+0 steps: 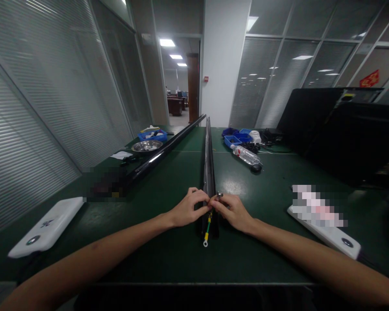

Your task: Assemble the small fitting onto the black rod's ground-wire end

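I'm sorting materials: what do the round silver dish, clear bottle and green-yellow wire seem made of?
Round silver dish: probably polished metal, given its bright shine.
Clear bottle: likely glossy plastic, see-through with highlights.
Green-yellow wire: apparently plastic-coated, from its bright colours; pale ring end: perhaps metal, too small to tell.

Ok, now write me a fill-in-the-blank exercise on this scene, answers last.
The left hand and right hand meet towards the ____ (near/far) end of the central long, dark strip.
The green-and-yellow wire ends in a pale terminal shaped like a ____.
Of the shiny round metal bowl and clear plastic bottle, the ____ is further left.
The flat tabletop is coloured ____.
Answers: near; ring; bowl; green.
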`<state>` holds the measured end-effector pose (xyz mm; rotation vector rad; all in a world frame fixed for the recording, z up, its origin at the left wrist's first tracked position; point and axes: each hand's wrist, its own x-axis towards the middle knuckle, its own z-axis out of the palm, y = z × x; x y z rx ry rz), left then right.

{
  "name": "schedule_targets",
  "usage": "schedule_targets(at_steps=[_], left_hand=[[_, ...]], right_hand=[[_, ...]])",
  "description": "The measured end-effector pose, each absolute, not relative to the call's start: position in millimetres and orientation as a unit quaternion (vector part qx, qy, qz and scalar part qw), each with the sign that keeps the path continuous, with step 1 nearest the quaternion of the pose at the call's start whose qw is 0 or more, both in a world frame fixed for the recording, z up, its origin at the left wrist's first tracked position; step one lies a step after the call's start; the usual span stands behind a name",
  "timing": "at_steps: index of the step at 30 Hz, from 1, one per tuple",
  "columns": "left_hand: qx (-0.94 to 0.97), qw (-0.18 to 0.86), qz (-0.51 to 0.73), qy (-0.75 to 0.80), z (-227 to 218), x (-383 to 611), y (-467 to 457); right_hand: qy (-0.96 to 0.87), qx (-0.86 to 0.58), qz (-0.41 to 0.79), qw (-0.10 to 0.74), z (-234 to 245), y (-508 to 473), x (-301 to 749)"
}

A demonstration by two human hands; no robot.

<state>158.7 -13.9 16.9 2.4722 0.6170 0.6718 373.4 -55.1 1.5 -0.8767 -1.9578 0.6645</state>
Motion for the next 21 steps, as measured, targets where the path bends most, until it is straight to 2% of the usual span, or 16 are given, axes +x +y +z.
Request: schedule_targets(at_steps=[21], left_hand=[[0.908, 0.253, 0.248, 0.225, 17.0, 157.1, -13.7]], right_hand=[[-0.796, -0.339, 0.259, 0.43, 3.0, -55.1, 374.1]])
